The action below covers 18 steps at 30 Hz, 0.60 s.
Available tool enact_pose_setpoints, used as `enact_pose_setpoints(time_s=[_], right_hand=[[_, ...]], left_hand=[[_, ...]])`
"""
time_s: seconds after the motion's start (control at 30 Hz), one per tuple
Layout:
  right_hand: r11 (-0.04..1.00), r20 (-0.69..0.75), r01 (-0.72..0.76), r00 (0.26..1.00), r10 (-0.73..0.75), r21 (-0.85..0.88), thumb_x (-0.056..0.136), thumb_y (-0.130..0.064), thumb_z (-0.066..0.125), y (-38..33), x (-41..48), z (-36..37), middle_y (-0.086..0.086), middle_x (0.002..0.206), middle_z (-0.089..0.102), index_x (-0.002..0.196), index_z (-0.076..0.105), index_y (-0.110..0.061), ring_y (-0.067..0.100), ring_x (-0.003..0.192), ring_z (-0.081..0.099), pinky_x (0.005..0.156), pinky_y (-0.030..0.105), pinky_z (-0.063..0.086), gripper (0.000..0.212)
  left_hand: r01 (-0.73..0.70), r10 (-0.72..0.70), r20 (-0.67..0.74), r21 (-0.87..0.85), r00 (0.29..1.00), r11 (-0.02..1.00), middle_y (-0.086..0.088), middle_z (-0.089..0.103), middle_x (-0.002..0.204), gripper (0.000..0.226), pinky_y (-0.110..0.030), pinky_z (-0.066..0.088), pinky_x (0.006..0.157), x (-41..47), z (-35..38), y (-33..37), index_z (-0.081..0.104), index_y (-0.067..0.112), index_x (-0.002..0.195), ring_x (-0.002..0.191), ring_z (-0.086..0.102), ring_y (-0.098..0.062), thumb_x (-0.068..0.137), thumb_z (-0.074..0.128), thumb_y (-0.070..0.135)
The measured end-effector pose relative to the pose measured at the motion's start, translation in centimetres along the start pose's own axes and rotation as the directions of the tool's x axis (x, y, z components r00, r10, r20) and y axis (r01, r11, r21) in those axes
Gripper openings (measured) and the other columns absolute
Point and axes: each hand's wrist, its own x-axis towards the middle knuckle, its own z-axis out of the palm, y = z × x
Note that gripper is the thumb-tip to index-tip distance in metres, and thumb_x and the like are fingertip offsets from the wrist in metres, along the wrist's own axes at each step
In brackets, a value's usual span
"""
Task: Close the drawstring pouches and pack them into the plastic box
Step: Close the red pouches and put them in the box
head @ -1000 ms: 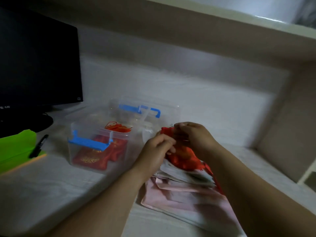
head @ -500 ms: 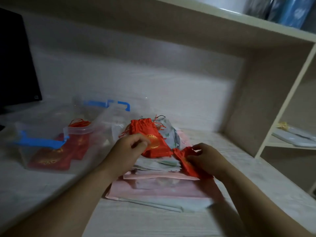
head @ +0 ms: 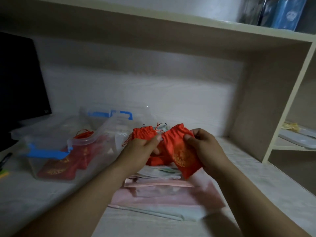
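Clerk: Hands, entry one?

Checker: Left hand [head: 142,149], fingers curled, thumb and forefinger pinching the left edge of the gathered mouth of a red fabric drawstring pouch with gold embroidery [head: 182,151]. Right hand [head: 207,147], thumb on the front and fingers curled behind, grips the same pouch at its right edge. The pouch is held up and tilted at centre frame, over a stack of pink and pale flat sleeves [head: 162,195].

Clerk: Other task items?

Checker: Second red drawstring pouch [head: 144,133], cords loose, just behind the left hand. Clear plastic box with blue latches [head: 32,165], left of centre and open on top, with flat red pouches [head: 56,170] inside it. Clear lid with blue handle [head: 111,114] behind the box.

Clerk: Edges, room?

Checker: Pale desk top [head: 34,202] shows in front of the box at lower left. Wooden shelf upright [head: 248,108] closes the right side, and a shelf board runs across the top. Black monitor [head: 18,79] at upper left.

Clerk: Obscured?

Checker: The second pouch's lower part is covered by the left hand. How tightly the held pouch's cords are drawn cannot be told. Black pen [head: 5,158] is cut off by the left edge. Blue packets [head: 287,12] at upper right are blurred.
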Motion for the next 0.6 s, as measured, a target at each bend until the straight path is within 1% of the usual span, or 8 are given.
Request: enact_pose_setpoints(time_s=[0.1, 0.13, 0.23, 0.3, 0.37, 0.47, 0.5, 0.6], right_hand=[[0.963, 0.110, -0.102, 0.991, 0.076, 0.251, 0.098, -0.008, 0.064, -1.3, 0.6, 3.4, 0.015, 0.083, 0.067, 0.091, 0.062, -0.011, 0.026, 0.076, 0.062, 0.073, 0.039, 0.050, 0.007], [0.942, 0.146, -0.143, 0.984, 0.102, 0.302, 0.098, -0.006, 0.063, -1.5, 0.8, 4.6, 0.015, 0.082, 0.069, 0.091, 0.062, -0.010, 0.026, 0.074, 0.064, 0.072, 0.038, 0.053, 0.008], [0.898, 0.267, -0.254, 0.950, 0.162, 0.359, 0.097, 0.000, 0.058, -1.5, 1.1, 7.4, 0.018, 0.084, 0.071, 0.097, 0.062, -0.005, 0.029, 0.072, 0.069, 0.068, 0.037, 0.061, 0.007], [0.879, 0.346, -0.309, 0.921, 0.181, 0.363, 0.097, -0.004, 0.059, -1.0, 1.3, 8.4, 0.025, 0.098, 0.074, 0.106, 0.067, 0.001, 0.038, 0.088, 0.073, 0.081, 0.049, 0.062, 0.013], [0.846, 0.406, -0.345, 0.898, 0.171, 0.406, 0.100, -0.014, 0.059, -0.1, 1.4, 8.7, 0.031, 0.117, 0.070, 0.122, 0.066, 0.003, 0.045, 0.108, 0.069, 0.096, 0.060, 0.055, 0.029], [0.816, 0.384, -0.357, 0.905, 0.182, 0.454, 0.102, -0.021, 0.055, 1.5, 1.8, 8.9, 0.032, 0.124, 0.068, 0.128, 0.064, 0.004, 0.045, 0.115, 0.067, 0.102, 0.059, 0.052, 0.037], [0.821, 0.365, -0.344, 0.913, 0.180, 0.455, 0.102, -0.020, 0.056, 2.1, 2.0, 8.9, 0.032, 0.123, 0.068, 0.127, 0.065, 0.005, 0.044, 0.113, 0.067, 0.102, 0.057, 0.052, 0.037], [0.865, 0.306, -0.272, 0.941, 0.146, 0.423, 0.098, -0.013, 0.062, 2.8, 2.4, 8.7, 0.034, 0.113, 0.064, 0.122, 0.062, 0.009, 0.041, 0.100, 0.061, 0.095, 0.051, 0.051, 0.032]], left_hand=[[0.104, -0.092, 0.057, -0.247, 0.994, 0.963, 0.022, 0.078, 0.089, 0.052, -0.014, 0.047, 0.089, 0.2, -1.4, 1.4, 0.081, 0.029, 0.089, 0.091, 0.069, 0.012, 0.097, 0.048, 0.069], [0.113, -0.093, 0.075, -0.336, 0.993, 0.935, 0.018, 0.079, 0.094, 0.046, -0.017, 0.050, 0.093, 0.5, -1.5, 1.3, 0.081, 0.027, 0.094, 0.095, 0.071, 0.007, 0.098, 0.055, 0.065], [0.100, -0.128, -0.020, -0.507, 0.992, 0.856, -0.006, 0.080, 0.105, 0.029, -0.051, 0.053, 0.105, 1.6, -1.7, -0.1, 0.079, 0.012, 0.107, 0.105, 0.075, -0.025, 0.100, 0.067, 0.037], [0.122, -0.185, -0.071, -0.520, 0.980, 0.846, -0.009, 0.080, 0.103, 0.019, -0.055, 0.054, 0.103, 1.6, -1.7, -1.4, 0.078, 0.010, 0.107, 0.102, 0.076, -0.029, 0.102, 0.064, 0.022], [0.153, -0.190, -0.021, -0.508, 0.982, 0.847, -0.009, 0.080, 0.105, 0.018, -0.055, 0.055, 0.102, 1.3, -1.3, -2.7, 0.077, 0.012, 0.111, 0.102, 0.076, -0.029, 0.102, 0.062, 0.015], [0.125, -0.138, 0.014, -0.525, 0.990, 0.842, -0.012, 0.079, 0.108, 0.019, -0.052, 0.056, 0.100, 0.9, -1.2, -3.7, 0.075, 0.013, 0.114, 0.104, 0.075, -0.031, 0.102, 0.061, 0.011], [0.117, -0.135, 0.010, -0.564, 0.991, 0.818, -0.013, 0.079, 0.107, 0.018, -0.049, 0.059, 0.096, 1.0, -1.1, -3.8, 0.075, 0.013, 0.114, 0.102, 0.075, -0.031, 0.102, 0.061, 0.015], [0.124, -0.176, -0.019, -0.639, 0.984, 0.759, -0.010, 0.079, 0.095, 0.027, -0.031, 0.060, 0.064, 0.8, -1.3, -3.1, 0.075, 0.015, 0.111, 0.079, 0.076, -0.023, 0.105, 0.057, 0.033]])
